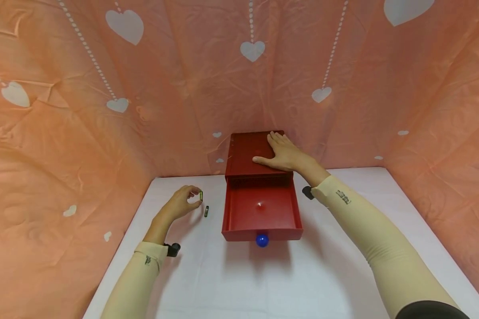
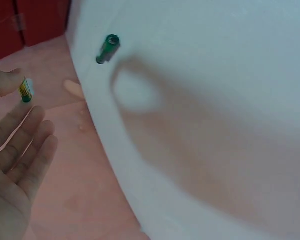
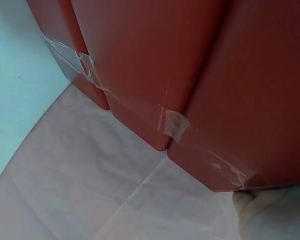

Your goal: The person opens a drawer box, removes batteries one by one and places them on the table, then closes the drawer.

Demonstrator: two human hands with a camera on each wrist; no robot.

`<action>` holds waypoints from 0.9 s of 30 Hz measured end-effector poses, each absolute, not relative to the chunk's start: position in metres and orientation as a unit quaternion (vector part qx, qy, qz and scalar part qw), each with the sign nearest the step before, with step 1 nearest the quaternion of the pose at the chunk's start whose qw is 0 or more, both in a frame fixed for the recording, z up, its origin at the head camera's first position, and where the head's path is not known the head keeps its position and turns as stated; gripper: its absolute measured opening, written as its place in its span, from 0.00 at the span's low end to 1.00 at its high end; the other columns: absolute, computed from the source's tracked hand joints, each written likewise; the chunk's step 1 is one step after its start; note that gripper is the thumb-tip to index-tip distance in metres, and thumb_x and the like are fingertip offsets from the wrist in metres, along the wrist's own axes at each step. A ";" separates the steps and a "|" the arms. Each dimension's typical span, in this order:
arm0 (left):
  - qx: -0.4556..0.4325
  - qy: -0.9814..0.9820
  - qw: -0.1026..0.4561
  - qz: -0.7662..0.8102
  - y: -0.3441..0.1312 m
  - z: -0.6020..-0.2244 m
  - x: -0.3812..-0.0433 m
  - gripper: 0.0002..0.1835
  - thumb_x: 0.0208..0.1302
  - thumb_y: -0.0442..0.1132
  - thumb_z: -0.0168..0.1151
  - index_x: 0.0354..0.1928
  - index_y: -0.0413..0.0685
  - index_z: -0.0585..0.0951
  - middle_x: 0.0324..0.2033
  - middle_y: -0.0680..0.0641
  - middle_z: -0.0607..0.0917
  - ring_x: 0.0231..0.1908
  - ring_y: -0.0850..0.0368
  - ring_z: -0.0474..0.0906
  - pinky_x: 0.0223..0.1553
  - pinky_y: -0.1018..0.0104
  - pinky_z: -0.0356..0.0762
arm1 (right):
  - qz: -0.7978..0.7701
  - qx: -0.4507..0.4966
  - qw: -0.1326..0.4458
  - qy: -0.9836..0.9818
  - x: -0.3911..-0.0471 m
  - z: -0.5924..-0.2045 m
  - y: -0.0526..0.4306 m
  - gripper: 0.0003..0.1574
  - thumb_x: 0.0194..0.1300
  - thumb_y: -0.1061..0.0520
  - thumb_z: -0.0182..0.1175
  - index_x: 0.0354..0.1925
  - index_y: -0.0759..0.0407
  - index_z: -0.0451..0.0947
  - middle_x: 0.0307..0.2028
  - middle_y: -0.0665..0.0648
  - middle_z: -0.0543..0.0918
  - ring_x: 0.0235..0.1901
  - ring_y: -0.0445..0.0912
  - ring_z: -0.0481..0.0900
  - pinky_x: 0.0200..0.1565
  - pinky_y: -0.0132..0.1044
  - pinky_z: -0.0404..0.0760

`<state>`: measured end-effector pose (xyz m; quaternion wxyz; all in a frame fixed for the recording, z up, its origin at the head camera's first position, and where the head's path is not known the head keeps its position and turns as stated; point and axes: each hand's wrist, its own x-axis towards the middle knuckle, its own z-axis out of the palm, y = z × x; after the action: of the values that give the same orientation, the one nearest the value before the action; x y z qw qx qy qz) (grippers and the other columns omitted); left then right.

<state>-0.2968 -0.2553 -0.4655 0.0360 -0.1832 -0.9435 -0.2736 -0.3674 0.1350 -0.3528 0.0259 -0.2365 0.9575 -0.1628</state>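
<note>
My left hand (image 1: 181, 203) pinches a small green-and-yellow battery (image 2: 25, 91) between thumb and fingertip, above the white table, its other fingers spread in the left wrist view. A second green battery (image 1: 206, 211) lies on the table just below it. To the right is a red drawer box (image 1: 245, 153) with its drawer (image 1: 239, 235) pulled out and nothing visible inside. A round blue knob (image 1: 262, 240) sits on the drawer's front. My right hand (image 1: 283, 153) rests on the box top, fingers spread; the right wrist view shows only part of it at the box's edge.
The box stands at the back edge of the white table (image 1: 255, 283). Orange-pink cloth (image 1: 199, 88) with white hearts hangs behind and at both sides. Clear tape (image 3: 176, 125) runs across the box's side. Each wrist wears a small black device (image 1: 172, 250).
</note>
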 end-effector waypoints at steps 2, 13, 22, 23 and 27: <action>-0.182 -0.944 0.029 -0.272 -0.257 -0.468 -0.298 0.20 0.68 0.34 0.71 0.58 0.31 0.81 0.51 0.31 0.84 0.54 0.31 0.81 0.60 0.37 0.79 | -0.165 -0.236 0.027 0.957 -0.367 -0.353 0.135 0.70 0.73 0.21 0.52 0.85 0.69 0.41 0.86 0.69 0.42 0.85 0.62 0.36 0.84 0.50 0.33; -0.180 -0.940 -0.022 -0.288 -0.264 -0.482 -0.304 0.21 0.70 0.32 0.68 0.61 0.30 0.80 0.56 0.30 0.82 0.59 0.29 0.78 0.63 0.35 0.76 | -0.171 -0.237 0.024 0.956 -0.367 -0.354 0.135 0.70 0.73 0.22 0.53 0.85 0.69 0.42 0.85 0.69 0.42 0.85 0.61 0.36 0.84 0.50 0.33; -0.196 -0.948 -0.037 -0.248 -0.263 -0.493 -0.301 0.20 0.69 0.30 0.71 0.59 0.29 0.80 0.50 0.32 0.84 0.55 0.33 0.80 0.61 0.37 0.79 | -0.170 -0.234 0.024 0.957 -0.365 -0.353 0.134 0.70 0.73 0.22 0.52 0.85 0.69 0.42 0.86 0.69 0.42 0.85 0.61 0.36 0.84 0.50 0.33; -0.198 -0.948 -0.037 -0.245 -0.264 -0.494 -0.301 0.20 0.69 0.30 0.71 0.59 0.29 0.80 0.50 0.32 0.84 0.54 0.33 0.80 0.61 0.38 0.79 | -0.170 -0.233 0.025 0.957 -0.365 -0.353 0.134 0.70 0.73 0.22 0.52 0.85 0.69 0.42 0.86 0.69 0.42 0.85 0.61 0.36 0.84 0.49 0.33; -0.200 -0.948 -0.042 -0.245 -0.265 -0.499 -0.301 0.20 0.68 0.30 0.71 0.59 0.28 0.80 0.50 0.33 0.84 0.54 0.35 0.81 0.61 0.39 0.79 | -0.171 -0.232 0.025 0.957 -0.365 -0.353 0.134 0.70 0.73 0.22 0.52 0.85 0.69 0.41 0.86 0.69 0.42 0.85 0.61 0.36 0.84 0.50 0.33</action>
<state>-0.3009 -0.2650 -0.4990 -0.0425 -0.1999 -0.9478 -0.2447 -0.3646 0.1343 -0.3531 0.0246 -0.2318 0.9572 -0.1715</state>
